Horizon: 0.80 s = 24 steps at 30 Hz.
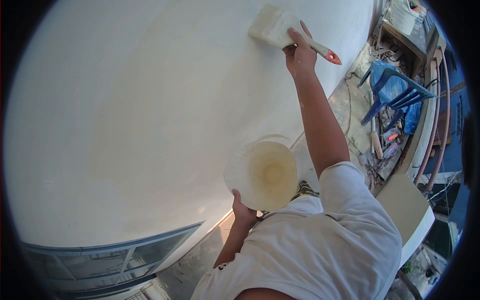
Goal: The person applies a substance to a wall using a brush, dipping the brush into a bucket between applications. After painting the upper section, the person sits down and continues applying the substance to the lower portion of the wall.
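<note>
A wide white brush (274, 26) with a red-tipped handle is in my right hand (301, 49), the fingers closed round the base of its handle. The bristle end lies against or very near the pale wall (150, 100); exact contact is hard to tell. Lower down, my left hand (244, 210) holds a round, pale bucket (235, 172) by its lower left side, thumb on the outside. Cloudy yellowish liquid (271, 172) shows inside the bucket. Darker, damp-looking patches spread over the wall to the left of both hands.
A blue plastic chair (395, 90) stands at the right among debris and bottles (391, 142). Behind it, a white bucket (403, 17) sits on a wooden table (407, 42). A curved railing (440, 120) borders the right side. A framed window (110, 262) is at lower left.
</note>
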Motion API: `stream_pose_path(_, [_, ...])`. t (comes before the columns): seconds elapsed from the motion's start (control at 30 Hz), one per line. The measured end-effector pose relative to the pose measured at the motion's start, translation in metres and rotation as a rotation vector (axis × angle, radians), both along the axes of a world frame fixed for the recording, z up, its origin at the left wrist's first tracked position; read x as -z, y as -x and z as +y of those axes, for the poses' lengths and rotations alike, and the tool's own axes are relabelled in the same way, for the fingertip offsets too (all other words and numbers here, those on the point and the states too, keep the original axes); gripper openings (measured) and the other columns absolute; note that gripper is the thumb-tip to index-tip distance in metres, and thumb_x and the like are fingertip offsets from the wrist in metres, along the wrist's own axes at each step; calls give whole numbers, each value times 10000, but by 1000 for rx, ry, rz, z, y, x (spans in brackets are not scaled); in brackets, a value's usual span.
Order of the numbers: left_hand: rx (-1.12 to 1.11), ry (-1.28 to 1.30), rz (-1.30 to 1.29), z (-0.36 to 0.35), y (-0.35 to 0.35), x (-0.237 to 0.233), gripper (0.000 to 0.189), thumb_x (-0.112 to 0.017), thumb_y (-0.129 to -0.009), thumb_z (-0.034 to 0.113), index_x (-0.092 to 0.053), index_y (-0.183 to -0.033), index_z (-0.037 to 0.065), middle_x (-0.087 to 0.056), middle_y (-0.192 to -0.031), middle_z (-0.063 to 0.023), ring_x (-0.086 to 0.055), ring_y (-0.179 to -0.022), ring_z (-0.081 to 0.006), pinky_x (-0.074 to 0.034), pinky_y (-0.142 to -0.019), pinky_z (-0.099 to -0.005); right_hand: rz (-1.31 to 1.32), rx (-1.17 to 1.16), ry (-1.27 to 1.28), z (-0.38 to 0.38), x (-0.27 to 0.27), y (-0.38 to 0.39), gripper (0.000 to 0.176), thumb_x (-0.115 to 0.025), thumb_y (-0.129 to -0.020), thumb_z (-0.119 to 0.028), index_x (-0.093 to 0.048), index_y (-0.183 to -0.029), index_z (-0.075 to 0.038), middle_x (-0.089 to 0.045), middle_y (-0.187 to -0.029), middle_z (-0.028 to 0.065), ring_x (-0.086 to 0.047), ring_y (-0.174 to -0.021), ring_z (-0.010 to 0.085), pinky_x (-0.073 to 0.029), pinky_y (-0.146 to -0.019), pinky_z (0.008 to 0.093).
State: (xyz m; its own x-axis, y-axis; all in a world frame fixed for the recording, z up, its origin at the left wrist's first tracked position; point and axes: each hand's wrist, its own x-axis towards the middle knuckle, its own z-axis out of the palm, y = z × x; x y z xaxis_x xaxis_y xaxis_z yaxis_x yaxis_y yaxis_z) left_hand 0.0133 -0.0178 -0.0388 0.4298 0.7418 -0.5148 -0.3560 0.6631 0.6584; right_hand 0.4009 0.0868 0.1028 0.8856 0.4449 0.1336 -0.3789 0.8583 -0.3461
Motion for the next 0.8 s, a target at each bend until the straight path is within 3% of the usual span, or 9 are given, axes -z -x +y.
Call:
stream_pose_path(0.2, [-70,3,7,-1,13,-4,577,-281,-925,472,-259,-1343,75,-388,-1313,-124,-387,-1201,-298,-333,-992,-429,253,-6,269,-23,123,1,548,-540,-799,15,-355,-1312,-50,-485,-1194,133,-516,-1078,279,-507,-828,400])
stream_pose_path(0.3, [-46,-12,-11,1,13,-4,566,-281,-923,473,-261,-1345,95,-391,-1309,-111,-390,-1198,-294,-339,-985,-432,223,35,69,-23,87,-5,544,-541,-798,15,-358,-1307,-43,-487,-1183,142,-520,-1066,277,-504,-826,412])
stream_pose_path(0.37, [-32,-20,21,2,13,0,567,-279,-926,468,-253,-1346,88,-392,-1305,-114,-391,-1196,-296,-343,-981,-430,103,29,-92,-13,33,-6,542,-557,-795,3,-365,-1300,-33,-499,-1160,138,-527,-1045,266,-499,-824,420])
stream_pose_path(0.43, [-17,-19,48,1,11,0,566,-279,-927,466,-260,-1341,80,-404,-1294,-112,-402,-1185,-291,-350,-973,-424,-9,29,-127,-8,-20,0,540,-537,-804,13,-349,-1309,-17,-471,-1195,142,-477,-1101,275,-406,-944,453])
stream_pose_path(0.53, [26,8,-33,-1,4,0,565,-295,-930,462,-273,-1332,67,-409,-1292,-119,-408,-1182,-283,-350,-981,-400,-85,-13,-111,12,-33,-5,551,-583,-792,-17,-374,-1301,-42,-511,-1149,114,-528,-1029,240,-488,-841,409])
stream_pose_path(0.6, [-1,26,8,-1,4,0,567,-300,-928,463,-268,-1337,71,-403,-1301,-117,-406,-1186,-286,-348,-984,-407,-5,-12,-65,13,-2,-8,548,-561,-801,-5,-362,-1310,-43,-491,-1177,122,-501,-1068,253,-455,-885,421])
stream_pose_path(0.7, [-11,49,41,-4,5,-4,573,-307,-923,468,-265,-1340,76,-396,-1309,-116,-398,-1194,-287,-345,-986,-414,168,-15,128,0,89,-10,533,-523,-816,6,-359,-1319,-61,-470,-1216,116,-474,-1116,261,-431,-927,424])
stream_pose_path(0.73, [1,77,49,-3,10,0,581,-312,-920,471,-259,-1345,79,-388,-1317,-114,-384,-1205,-288,-331,-994,-421,235,-32,175,-7,125,-13,516,-547,-806,8,-394,-1295,-55,-493,-1188,102,-519,-1062,245,-502,-826,385])
stream_pose_path(0.8, [-5,71,40,-4,14,4,582,-313,-920,470,-257,-1347,79,-383,-1322,-114,-376,-1211,-290,-321,-1000,-422,268,-35,324,-27,167,-13,519,-545,-807,-2,-387,-1298,-58,-488,-1197,108,-523,-1060,245,-517,-809,394])
